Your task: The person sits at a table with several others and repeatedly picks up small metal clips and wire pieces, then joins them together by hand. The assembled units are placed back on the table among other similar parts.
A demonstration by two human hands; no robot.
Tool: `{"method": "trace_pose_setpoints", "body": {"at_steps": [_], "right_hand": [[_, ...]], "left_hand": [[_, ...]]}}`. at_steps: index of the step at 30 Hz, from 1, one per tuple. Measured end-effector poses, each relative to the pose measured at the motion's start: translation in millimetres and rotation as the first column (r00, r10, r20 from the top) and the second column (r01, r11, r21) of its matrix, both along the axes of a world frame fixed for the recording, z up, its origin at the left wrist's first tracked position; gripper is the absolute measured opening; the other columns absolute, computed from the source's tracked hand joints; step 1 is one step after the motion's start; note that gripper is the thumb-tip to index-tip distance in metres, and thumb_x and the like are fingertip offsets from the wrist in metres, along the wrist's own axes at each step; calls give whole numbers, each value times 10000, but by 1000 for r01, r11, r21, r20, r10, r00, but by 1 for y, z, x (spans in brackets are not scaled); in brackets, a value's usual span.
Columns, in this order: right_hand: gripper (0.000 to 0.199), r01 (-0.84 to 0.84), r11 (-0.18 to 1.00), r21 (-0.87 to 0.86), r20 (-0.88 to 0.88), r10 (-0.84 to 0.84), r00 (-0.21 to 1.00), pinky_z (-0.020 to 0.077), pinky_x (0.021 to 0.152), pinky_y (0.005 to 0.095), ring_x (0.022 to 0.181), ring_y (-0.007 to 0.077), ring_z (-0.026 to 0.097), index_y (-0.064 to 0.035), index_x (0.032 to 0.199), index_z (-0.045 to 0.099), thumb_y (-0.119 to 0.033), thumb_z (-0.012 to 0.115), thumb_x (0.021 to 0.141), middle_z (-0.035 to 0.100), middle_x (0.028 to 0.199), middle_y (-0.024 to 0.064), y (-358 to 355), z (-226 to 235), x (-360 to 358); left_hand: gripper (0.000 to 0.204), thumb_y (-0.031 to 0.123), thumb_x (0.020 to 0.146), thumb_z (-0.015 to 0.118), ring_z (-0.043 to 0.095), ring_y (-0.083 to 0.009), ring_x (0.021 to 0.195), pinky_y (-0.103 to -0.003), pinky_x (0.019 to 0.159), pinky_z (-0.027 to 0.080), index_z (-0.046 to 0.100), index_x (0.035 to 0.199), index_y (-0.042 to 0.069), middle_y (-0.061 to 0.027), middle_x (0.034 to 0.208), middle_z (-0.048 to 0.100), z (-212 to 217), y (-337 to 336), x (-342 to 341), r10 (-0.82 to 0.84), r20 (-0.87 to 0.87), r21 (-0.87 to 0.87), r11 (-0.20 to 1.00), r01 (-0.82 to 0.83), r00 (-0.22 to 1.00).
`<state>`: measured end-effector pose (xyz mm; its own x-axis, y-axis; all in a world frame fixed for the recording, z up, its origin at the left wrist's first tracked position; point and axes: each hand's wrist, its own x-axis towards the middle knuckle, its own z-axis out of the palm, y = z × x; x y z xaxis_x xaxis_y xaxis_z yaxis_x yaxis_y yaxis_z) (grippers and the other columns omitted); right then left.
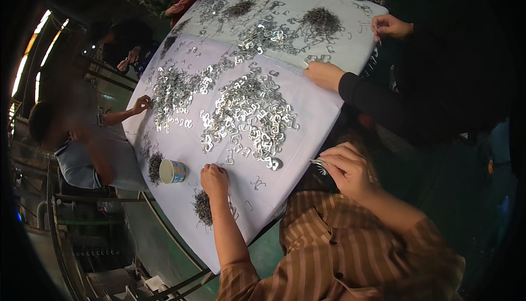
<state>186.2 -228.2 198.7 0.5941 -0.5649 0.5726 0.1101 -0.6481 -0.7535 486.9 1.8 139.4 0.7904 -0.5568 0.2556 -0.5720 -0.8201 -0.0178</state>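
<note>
Brown striped sleeves filled the lower edge, and from them the person's two forearms reached up toward the worktop, which was draped in a white sheet. Right hand hung just off the sheet's near-right edge, fingers pressed together in a pinch on a small bundle of thin metal pieces whose ends fanned out to the left. Left hand rested on the sheet with fingers curled down onto it; whether it gripped anything could not be told. Just below that hand lay a dark heap of wire clips, and just above it spread the big pile of shiny bent metal clips.

Since the bundle was held beyond the sheet's edge, any slackening of the pinch would likely have dropped pieces past the worktop to the floor. The dark heap sat near the sheet's lower edge, so a sweep of the left forearm could have pushed clips off. A paper cup stood left of the left hand, near enough to be knocked over. Other people's hands worked the far piles, well apart from the big pile's near side.
</note>
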Motion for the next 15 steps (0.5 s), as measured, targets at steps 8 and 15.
{"method": "trace_pose_setpoints", "body": {"at_steps": [8, 15], "right_hand": [[150, 46, 999, 6, -43, -46, 998, 491, 718, 336, 817, 244, 604, -10, 917, 715, 27, 716, 771, 685, 912, 72, -7, 7, -10], [150, 40, 999, 9, -48, -40, 998, 481, 742, 338, 830, 242, 612, -22, 908, 718, 18, 717, 763, 689, 915, 59, -6, 7, -7]], "left_hand": [[86, 48, 844, 676, 552, -75, 636, -234, 615, 450, 636, 813, -21, -17, 690, 621, 40, -44, -71, -306, -432, -633, 773, -44, 848], [103, -27, 823, 681, 539, -170, 867, -277, 808, 419, 593, 862, 11, -74, 921, 572, 83, -110, -170, -808, -388, -898, 439, 14, 444]]}}
